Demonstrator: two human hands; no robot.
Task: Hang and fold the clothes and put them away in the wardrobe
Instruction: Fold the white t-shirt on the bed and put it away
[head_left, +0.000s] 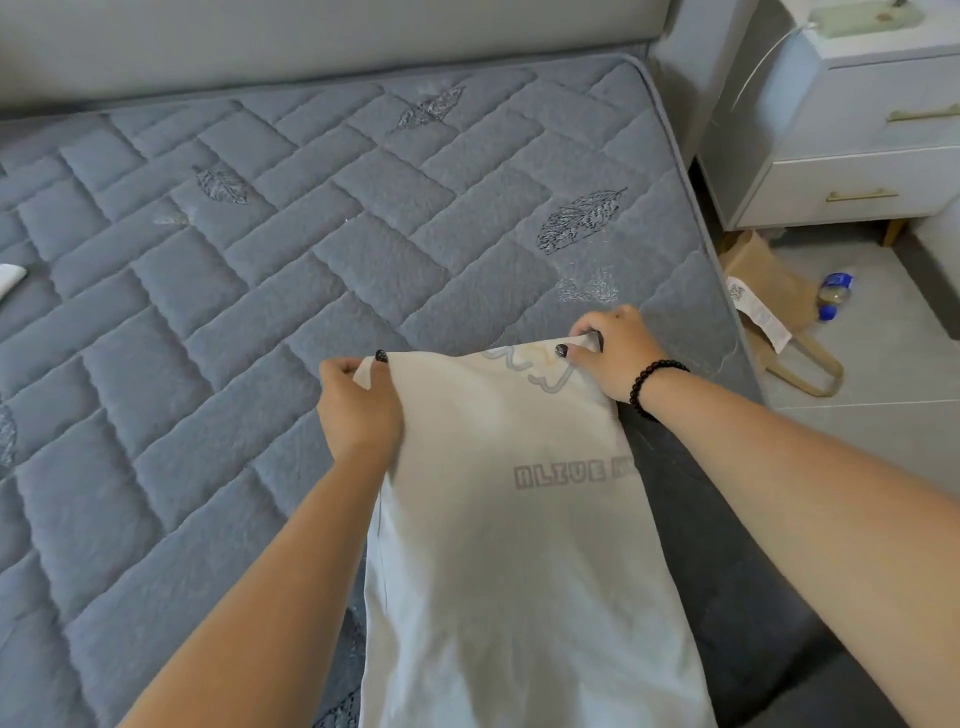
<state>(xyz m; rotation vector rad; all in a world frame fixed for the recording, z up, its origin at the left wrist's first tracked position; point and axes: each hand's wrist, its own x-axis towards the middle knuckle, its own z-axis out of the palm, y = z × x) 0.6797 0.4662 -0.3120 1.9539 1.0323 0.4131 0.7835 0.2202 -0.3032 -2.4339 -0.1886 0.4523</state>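
Note:
A pale white garment (509, 545) with faint printed letters hangs from both my hands over the near right part of the bed. My left hand (358, 405) pinches its upper left corner between thumb and fingers. My right hand (608, 348) pinches the upper right corner, a dark bead bracelet on that wrist. The top edge is stretched between the hands, just above the grey quilted mattress (260, 270). The garment's lower part runs out of the frame at the bottom.
A white bedside cabinet (852, 156) with gold handles stands right of the bed. On the tiled floor lie a brown paper bag (774, 291) and a small bottle (834, 293). A bit of white cloth (8, 278) shows at the bed's left edge. The headboard (311, 41) runs behind.

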